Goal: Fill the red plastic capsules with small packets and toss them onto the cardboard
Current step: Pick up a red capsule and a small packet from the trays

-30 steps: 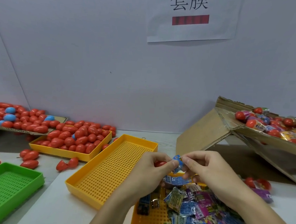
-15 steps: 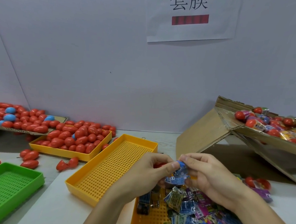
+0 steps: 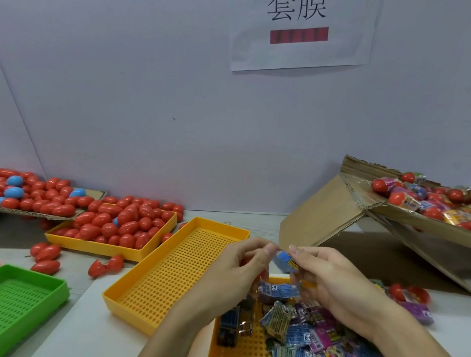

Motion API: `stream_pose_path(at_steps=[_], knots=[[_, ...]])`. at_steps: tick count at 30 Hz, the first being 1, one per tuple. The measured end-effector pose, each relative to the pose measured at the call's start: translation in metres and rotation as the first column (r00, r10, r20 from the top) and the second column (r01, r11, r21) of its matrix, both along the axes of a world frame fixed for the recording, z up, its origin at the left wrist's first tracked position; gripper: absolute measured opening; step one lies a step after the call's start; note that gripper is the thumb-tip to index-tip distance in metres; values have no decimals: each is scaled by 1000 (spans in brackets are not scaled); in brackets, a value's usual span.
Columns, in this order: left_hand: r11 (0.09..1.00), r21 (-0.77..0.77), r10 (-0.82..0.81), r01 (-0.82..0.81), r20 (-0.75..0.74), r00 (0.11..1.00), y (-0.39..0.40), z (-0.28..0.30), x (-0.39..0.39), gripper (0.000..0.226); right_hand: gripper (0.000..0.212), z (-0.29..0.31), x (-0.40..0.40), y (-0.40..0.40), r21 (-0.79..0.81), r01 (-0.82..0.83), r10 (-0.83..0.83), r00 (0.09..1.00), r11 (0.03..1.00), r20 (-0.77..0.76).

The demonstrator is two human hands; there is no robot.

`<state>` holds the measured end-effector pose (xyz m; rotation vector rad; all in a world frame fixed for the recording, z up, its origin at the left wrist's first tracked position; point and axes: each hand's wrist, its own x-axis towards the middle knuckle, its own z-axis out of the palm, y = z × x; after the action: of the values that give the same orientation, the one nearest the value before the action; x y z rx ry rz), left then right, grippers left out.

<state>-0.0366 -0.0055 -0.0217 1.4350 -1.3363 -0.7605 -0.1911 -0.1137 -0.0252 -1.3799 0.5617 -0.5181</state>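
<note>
My left hand and my right hand meet above the near yellow tray of small packets. Between their fingertips is a small blue packet, pinched by my right hand. My left hand curls around a red capsule, of which only a sliver shows below the fingers. Filled red capsules and packets lie on the raised cardboard at the right. Empty red capsules fill a yellow tray at the left.
An empty yellow perforated tray sits diagonally in the middle. A green tray is at the near left. More red and blue capsules lie on flat cardboard at the far left. Loose capsules dot the table. A white wall stands behind.
Both hands dipped toward the packet tray, then rose slightly. The blue packet is now more bunched between the fingertips, and the red capsule is more hidden in my left hand.
</note>
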Motion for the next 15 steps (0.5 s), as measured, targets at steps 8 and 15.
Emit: stream_pose_path(at_steps=[8,15], knots=[[995,-76,73,-63,140,987,0,-2,0,14,35,1,1,2,-64,-5,3,1000,998,-31],[983,-73,177,-168,148,973,-4,-6,-5,15,32,3,2,9,-229,51,-47,999,972,21]])
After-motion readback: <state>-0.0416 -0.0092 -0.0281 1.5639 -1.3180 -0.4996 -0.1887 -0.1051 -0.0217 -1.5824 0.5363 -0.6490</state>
